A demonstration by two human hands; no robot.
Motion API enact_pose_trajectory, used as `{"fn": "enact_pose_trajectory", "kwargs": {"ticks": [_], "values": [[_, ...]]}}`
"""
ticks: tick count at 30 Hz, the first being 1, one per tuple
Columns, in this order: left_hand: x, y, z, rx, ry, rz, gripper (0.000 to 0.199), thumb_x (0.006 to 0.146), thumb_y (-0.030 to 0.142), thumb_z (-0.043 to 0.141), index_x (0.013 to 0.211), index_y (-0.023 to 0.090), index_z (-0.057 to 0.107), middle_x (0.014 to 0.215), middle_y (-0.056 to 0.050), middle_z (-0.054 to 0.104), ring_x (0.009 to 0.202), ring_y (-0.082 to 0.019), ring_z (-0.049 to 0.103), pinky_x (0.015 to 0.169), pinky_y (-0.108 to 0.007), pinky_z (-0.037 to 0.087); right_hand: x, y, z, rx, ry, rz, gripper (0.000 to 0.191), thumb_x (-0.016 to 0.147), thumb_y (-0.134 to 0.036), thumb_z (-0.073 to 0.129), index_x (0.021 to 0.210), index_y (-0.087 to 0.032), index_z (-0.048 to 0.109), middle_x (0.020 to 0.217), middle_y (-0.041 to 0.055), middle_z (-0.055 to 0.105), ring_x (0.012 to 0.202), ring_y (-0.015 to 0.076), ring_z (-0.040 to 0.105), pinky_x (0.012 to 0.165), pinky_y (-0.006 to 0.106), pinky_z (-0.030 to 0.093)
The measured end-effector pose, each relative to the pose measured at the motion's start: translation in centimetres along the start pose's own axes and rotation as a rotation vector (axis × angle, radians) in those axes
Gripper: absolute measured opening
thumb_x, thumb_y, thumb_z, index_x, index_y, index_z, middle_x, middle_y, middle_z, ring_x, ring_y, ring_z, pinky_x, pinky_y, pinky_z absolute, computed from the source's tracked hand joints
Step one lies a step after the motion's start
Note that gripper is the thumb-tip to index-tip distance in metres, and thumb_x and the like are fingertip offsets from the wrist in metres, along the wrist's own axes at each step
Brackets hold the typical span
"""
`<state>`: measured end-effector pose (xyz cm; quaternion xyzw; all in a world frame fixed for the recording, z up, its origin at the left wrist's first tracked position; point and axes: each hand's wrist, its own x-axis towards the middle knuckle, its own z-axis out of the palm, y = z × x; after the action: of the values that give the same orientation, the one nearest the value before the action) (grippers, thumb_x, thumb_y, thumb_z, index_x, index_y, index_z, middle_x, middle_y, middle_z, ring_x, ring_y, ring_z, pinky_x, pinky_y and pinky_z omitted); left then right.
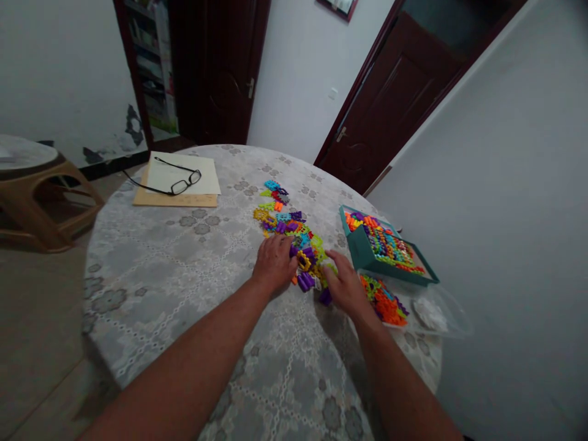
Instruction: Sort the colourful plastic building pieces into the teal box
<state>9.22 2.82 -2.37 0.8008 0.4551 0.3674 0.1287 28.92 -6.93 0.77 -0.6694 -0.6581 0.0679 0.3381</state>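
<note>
left hand (275, 260), right hand (343, 283) touch one colourful pile (305, 260) near one box (361, 246).

The 2 bare hands, left (274, 260) and right (345, 283), were at a pile of colourful plastic pieces (316, 242) on the round table (184, 269). Black glasses (180, 186) lay on papers (202, 171) to the left, and a green box (367, 254) of pieces stood to the right.

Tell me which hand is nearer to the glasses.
Left. The left hand is to the right of the glasses and closer to the person; the right hand is farther right, across the pile of toy pieces.
</note>
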Motion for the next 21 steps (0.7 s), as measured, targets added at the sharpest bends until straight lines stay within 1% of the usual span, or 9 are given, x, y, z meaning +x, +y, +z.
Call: {"fn": "enact_pose_trajectory", "kwargs": {"ticks": [3,6,9,13,15,17,21], "values": [[0.0,-0.3,0.3,-0.005,0.012,0.021,0.048,0.092,0.024,0.066,0.139,0.018,0.062,0.139,-0.016,0.065,0.134,-0.033,0.058,0.121,-0.052,0.043,-3.1,-0.2,1.5,-0.216,0.014,0.041,0.058,0.103,-0.046,0.055,0.154,-0.017,0.055,0.165,0.0217,0.046,0.156,0.0361,0.04,0.128,0.06,0.033],[0.0,-0.5,0.4,-0.003,-0.004,0.057,0.049,0.089,0.022,0.066,0.139,0.02,0.062,0.139,-0.015,0.065,0.134,-0.033,0.058,0.119,-0.053,0.045,-4.7,-0.4,3.7,-0.338,0.039,0.006,0.06,0.105,-0.044,0.054,0.157,-0.014,0.051,0.169,0.0242,0.039,0.16,0.0406,0.032,0.127,0.067,0.028],[0.0,-0.7,0.5,-0.012,-0.023,0.088,0.054,0.088,0.02,0.066,0.141,0.021,0.062,0.141,-0.014,0.063,0.135,-0.033,0.058,0.119,-0.054,0.046,-3.7,-0.3,5.2,-0.343,0.059,-0.043,0.057,0.107,-0.042,0.049,0.157,-0.014,0.05,0.168,0.0237,0.04,0.16,0.0391,0.032,0.127,0.067,0.028],[0.2,-1.0,0.5,-0.051,-0.034,0.096,0.054,0.089,0.018,0.062,0.143,0.02,0.061,0.145,-0.015,0.061,0.136,-0.033,0.058,0.12,-0.055,0.047,-0.6,0.3,6.0,-0.272,0.106,-0.082,0.056,0.106,-0.036,0.047,0.156,-0.011,0.049,0.163,0.0249,0.046,0.156,0.0368,0.036,0.128,0.064,0.029],[0.3,-1.2,0.5,-0.086,-0.032,0.107,0.051,0.092,0.017,0.059,0.142,0.019,0.062,0.145,-0.016,0.061,0.135,-0.032,0.059,0.12,-0.054,0.047,0.5,0.6,6.1,-0.212,0.128,-0.088,0.055,0.106,-0.035,0.047,0.155,-0.011,0.05,0.16,0.0243,0.048,0.154,0.0353,0.039,0.128,0.063,0.031],[0.3,-1.5,0.6,-0.127,-0.023,0.123,0.045,0.095,0.017,0.057,0.14,0.018,0.063,0.141,-0.015,0.063,0.135,-0.03,0.059,0.12,-0.052,0.048,1.0,1.0,6.1,-0.125,0.149,-0.082,0.053,0.106,-0.035,0.045,0.155,-0.012,0.05,0.159,0.023,0.049,0.153,0.0327,0.041,0.128,0.059,0.033],[0.2,-1.9,0.3,-0.189,-0.015,0.148,0.039,0.096,0.016,0.057,0.135,0.018,0.064,0.135,-0.013,0.065,0.131,-0.027,0.061,0.119,-0.047,0.05,0.6,2.1,5.2,0.044,0.239,-0.055,0.049,0.107,-0.028,0.038,0.152,-0.014,0.052,0.155,0.0201,0.054,0.149,0.0269,0.048,0.127,0.052,0.039]]}}
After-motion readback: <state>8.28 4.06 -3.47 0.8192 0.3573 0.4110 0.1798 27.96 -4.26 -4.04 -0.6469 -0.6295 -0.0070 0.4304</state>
